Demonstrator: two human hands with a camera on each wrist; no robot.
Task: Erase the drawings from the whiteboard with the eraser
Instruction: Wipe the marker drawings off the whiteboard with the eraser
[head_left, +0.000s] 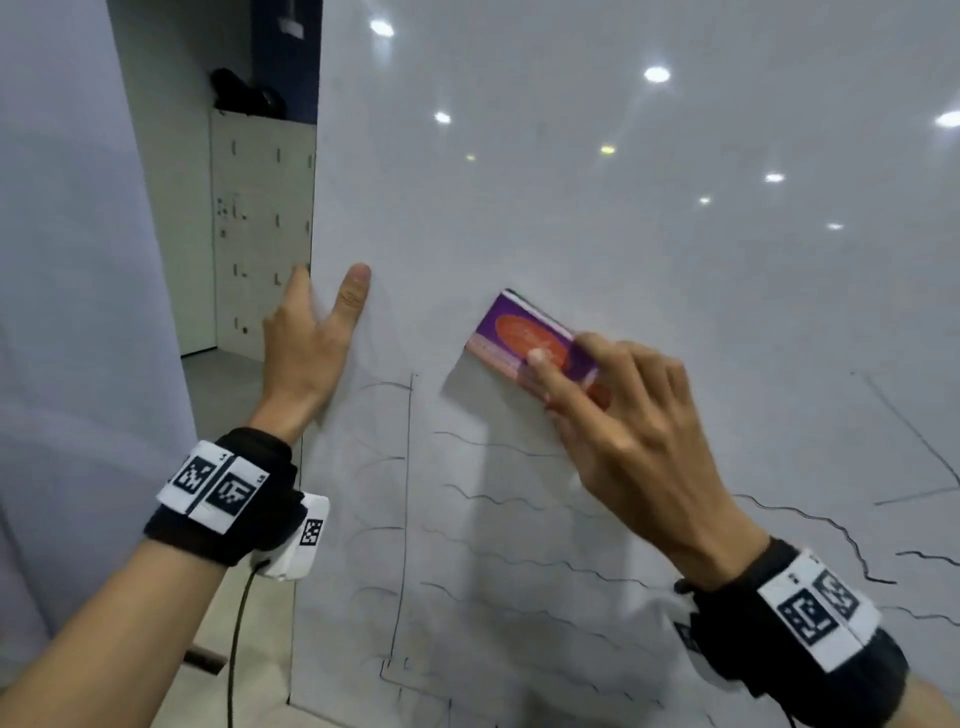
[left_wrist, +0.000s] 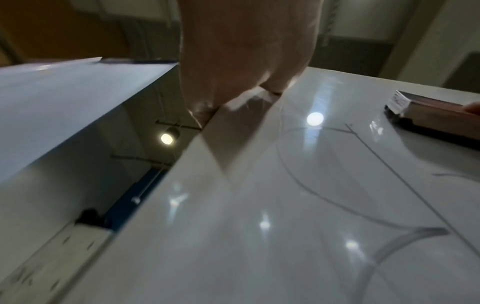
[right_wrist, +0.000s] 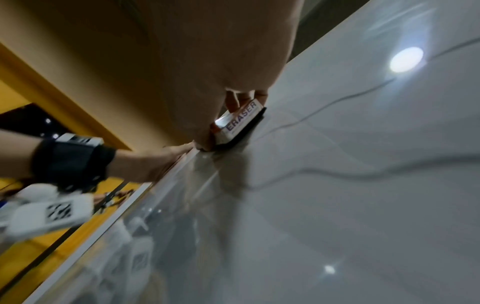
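Note:
A large glossy whiteboard (head_left: 597, 208) fills the head view. Thin wavy lines (head_left: 498, 501) and a long vertical line (head_left: 405, 519) are drawn on its lower half. My right hand (head_left: 623, 415) grips a purple and orange eraser (head_left: 524, 332) and holds it flat against the board above the wavy lines. The right wrist view shows the eraser (right_wrist: 241, 119) with its dark felt on the board (right_wrist: 337, 205). My left hand (head_left: 311, 338) holds the board's left edge, thumb on the front and fingers behind. In the left wrist view that hand (left_wrist: 241, 61) sits on the edge, the eraser (left_wrist: 428, 115) at far right.
A pale grey partition (head_left: 62, 260) stands at the left. Behind the board's left edge is a white locker cabinet (head_left: 260, 234) with a black bag (head_left: 249, 96) on top. A black cable (head_left: 239, 623) hangs from my left wrist. More lines (head_left: 831, 525) run at the lower right.

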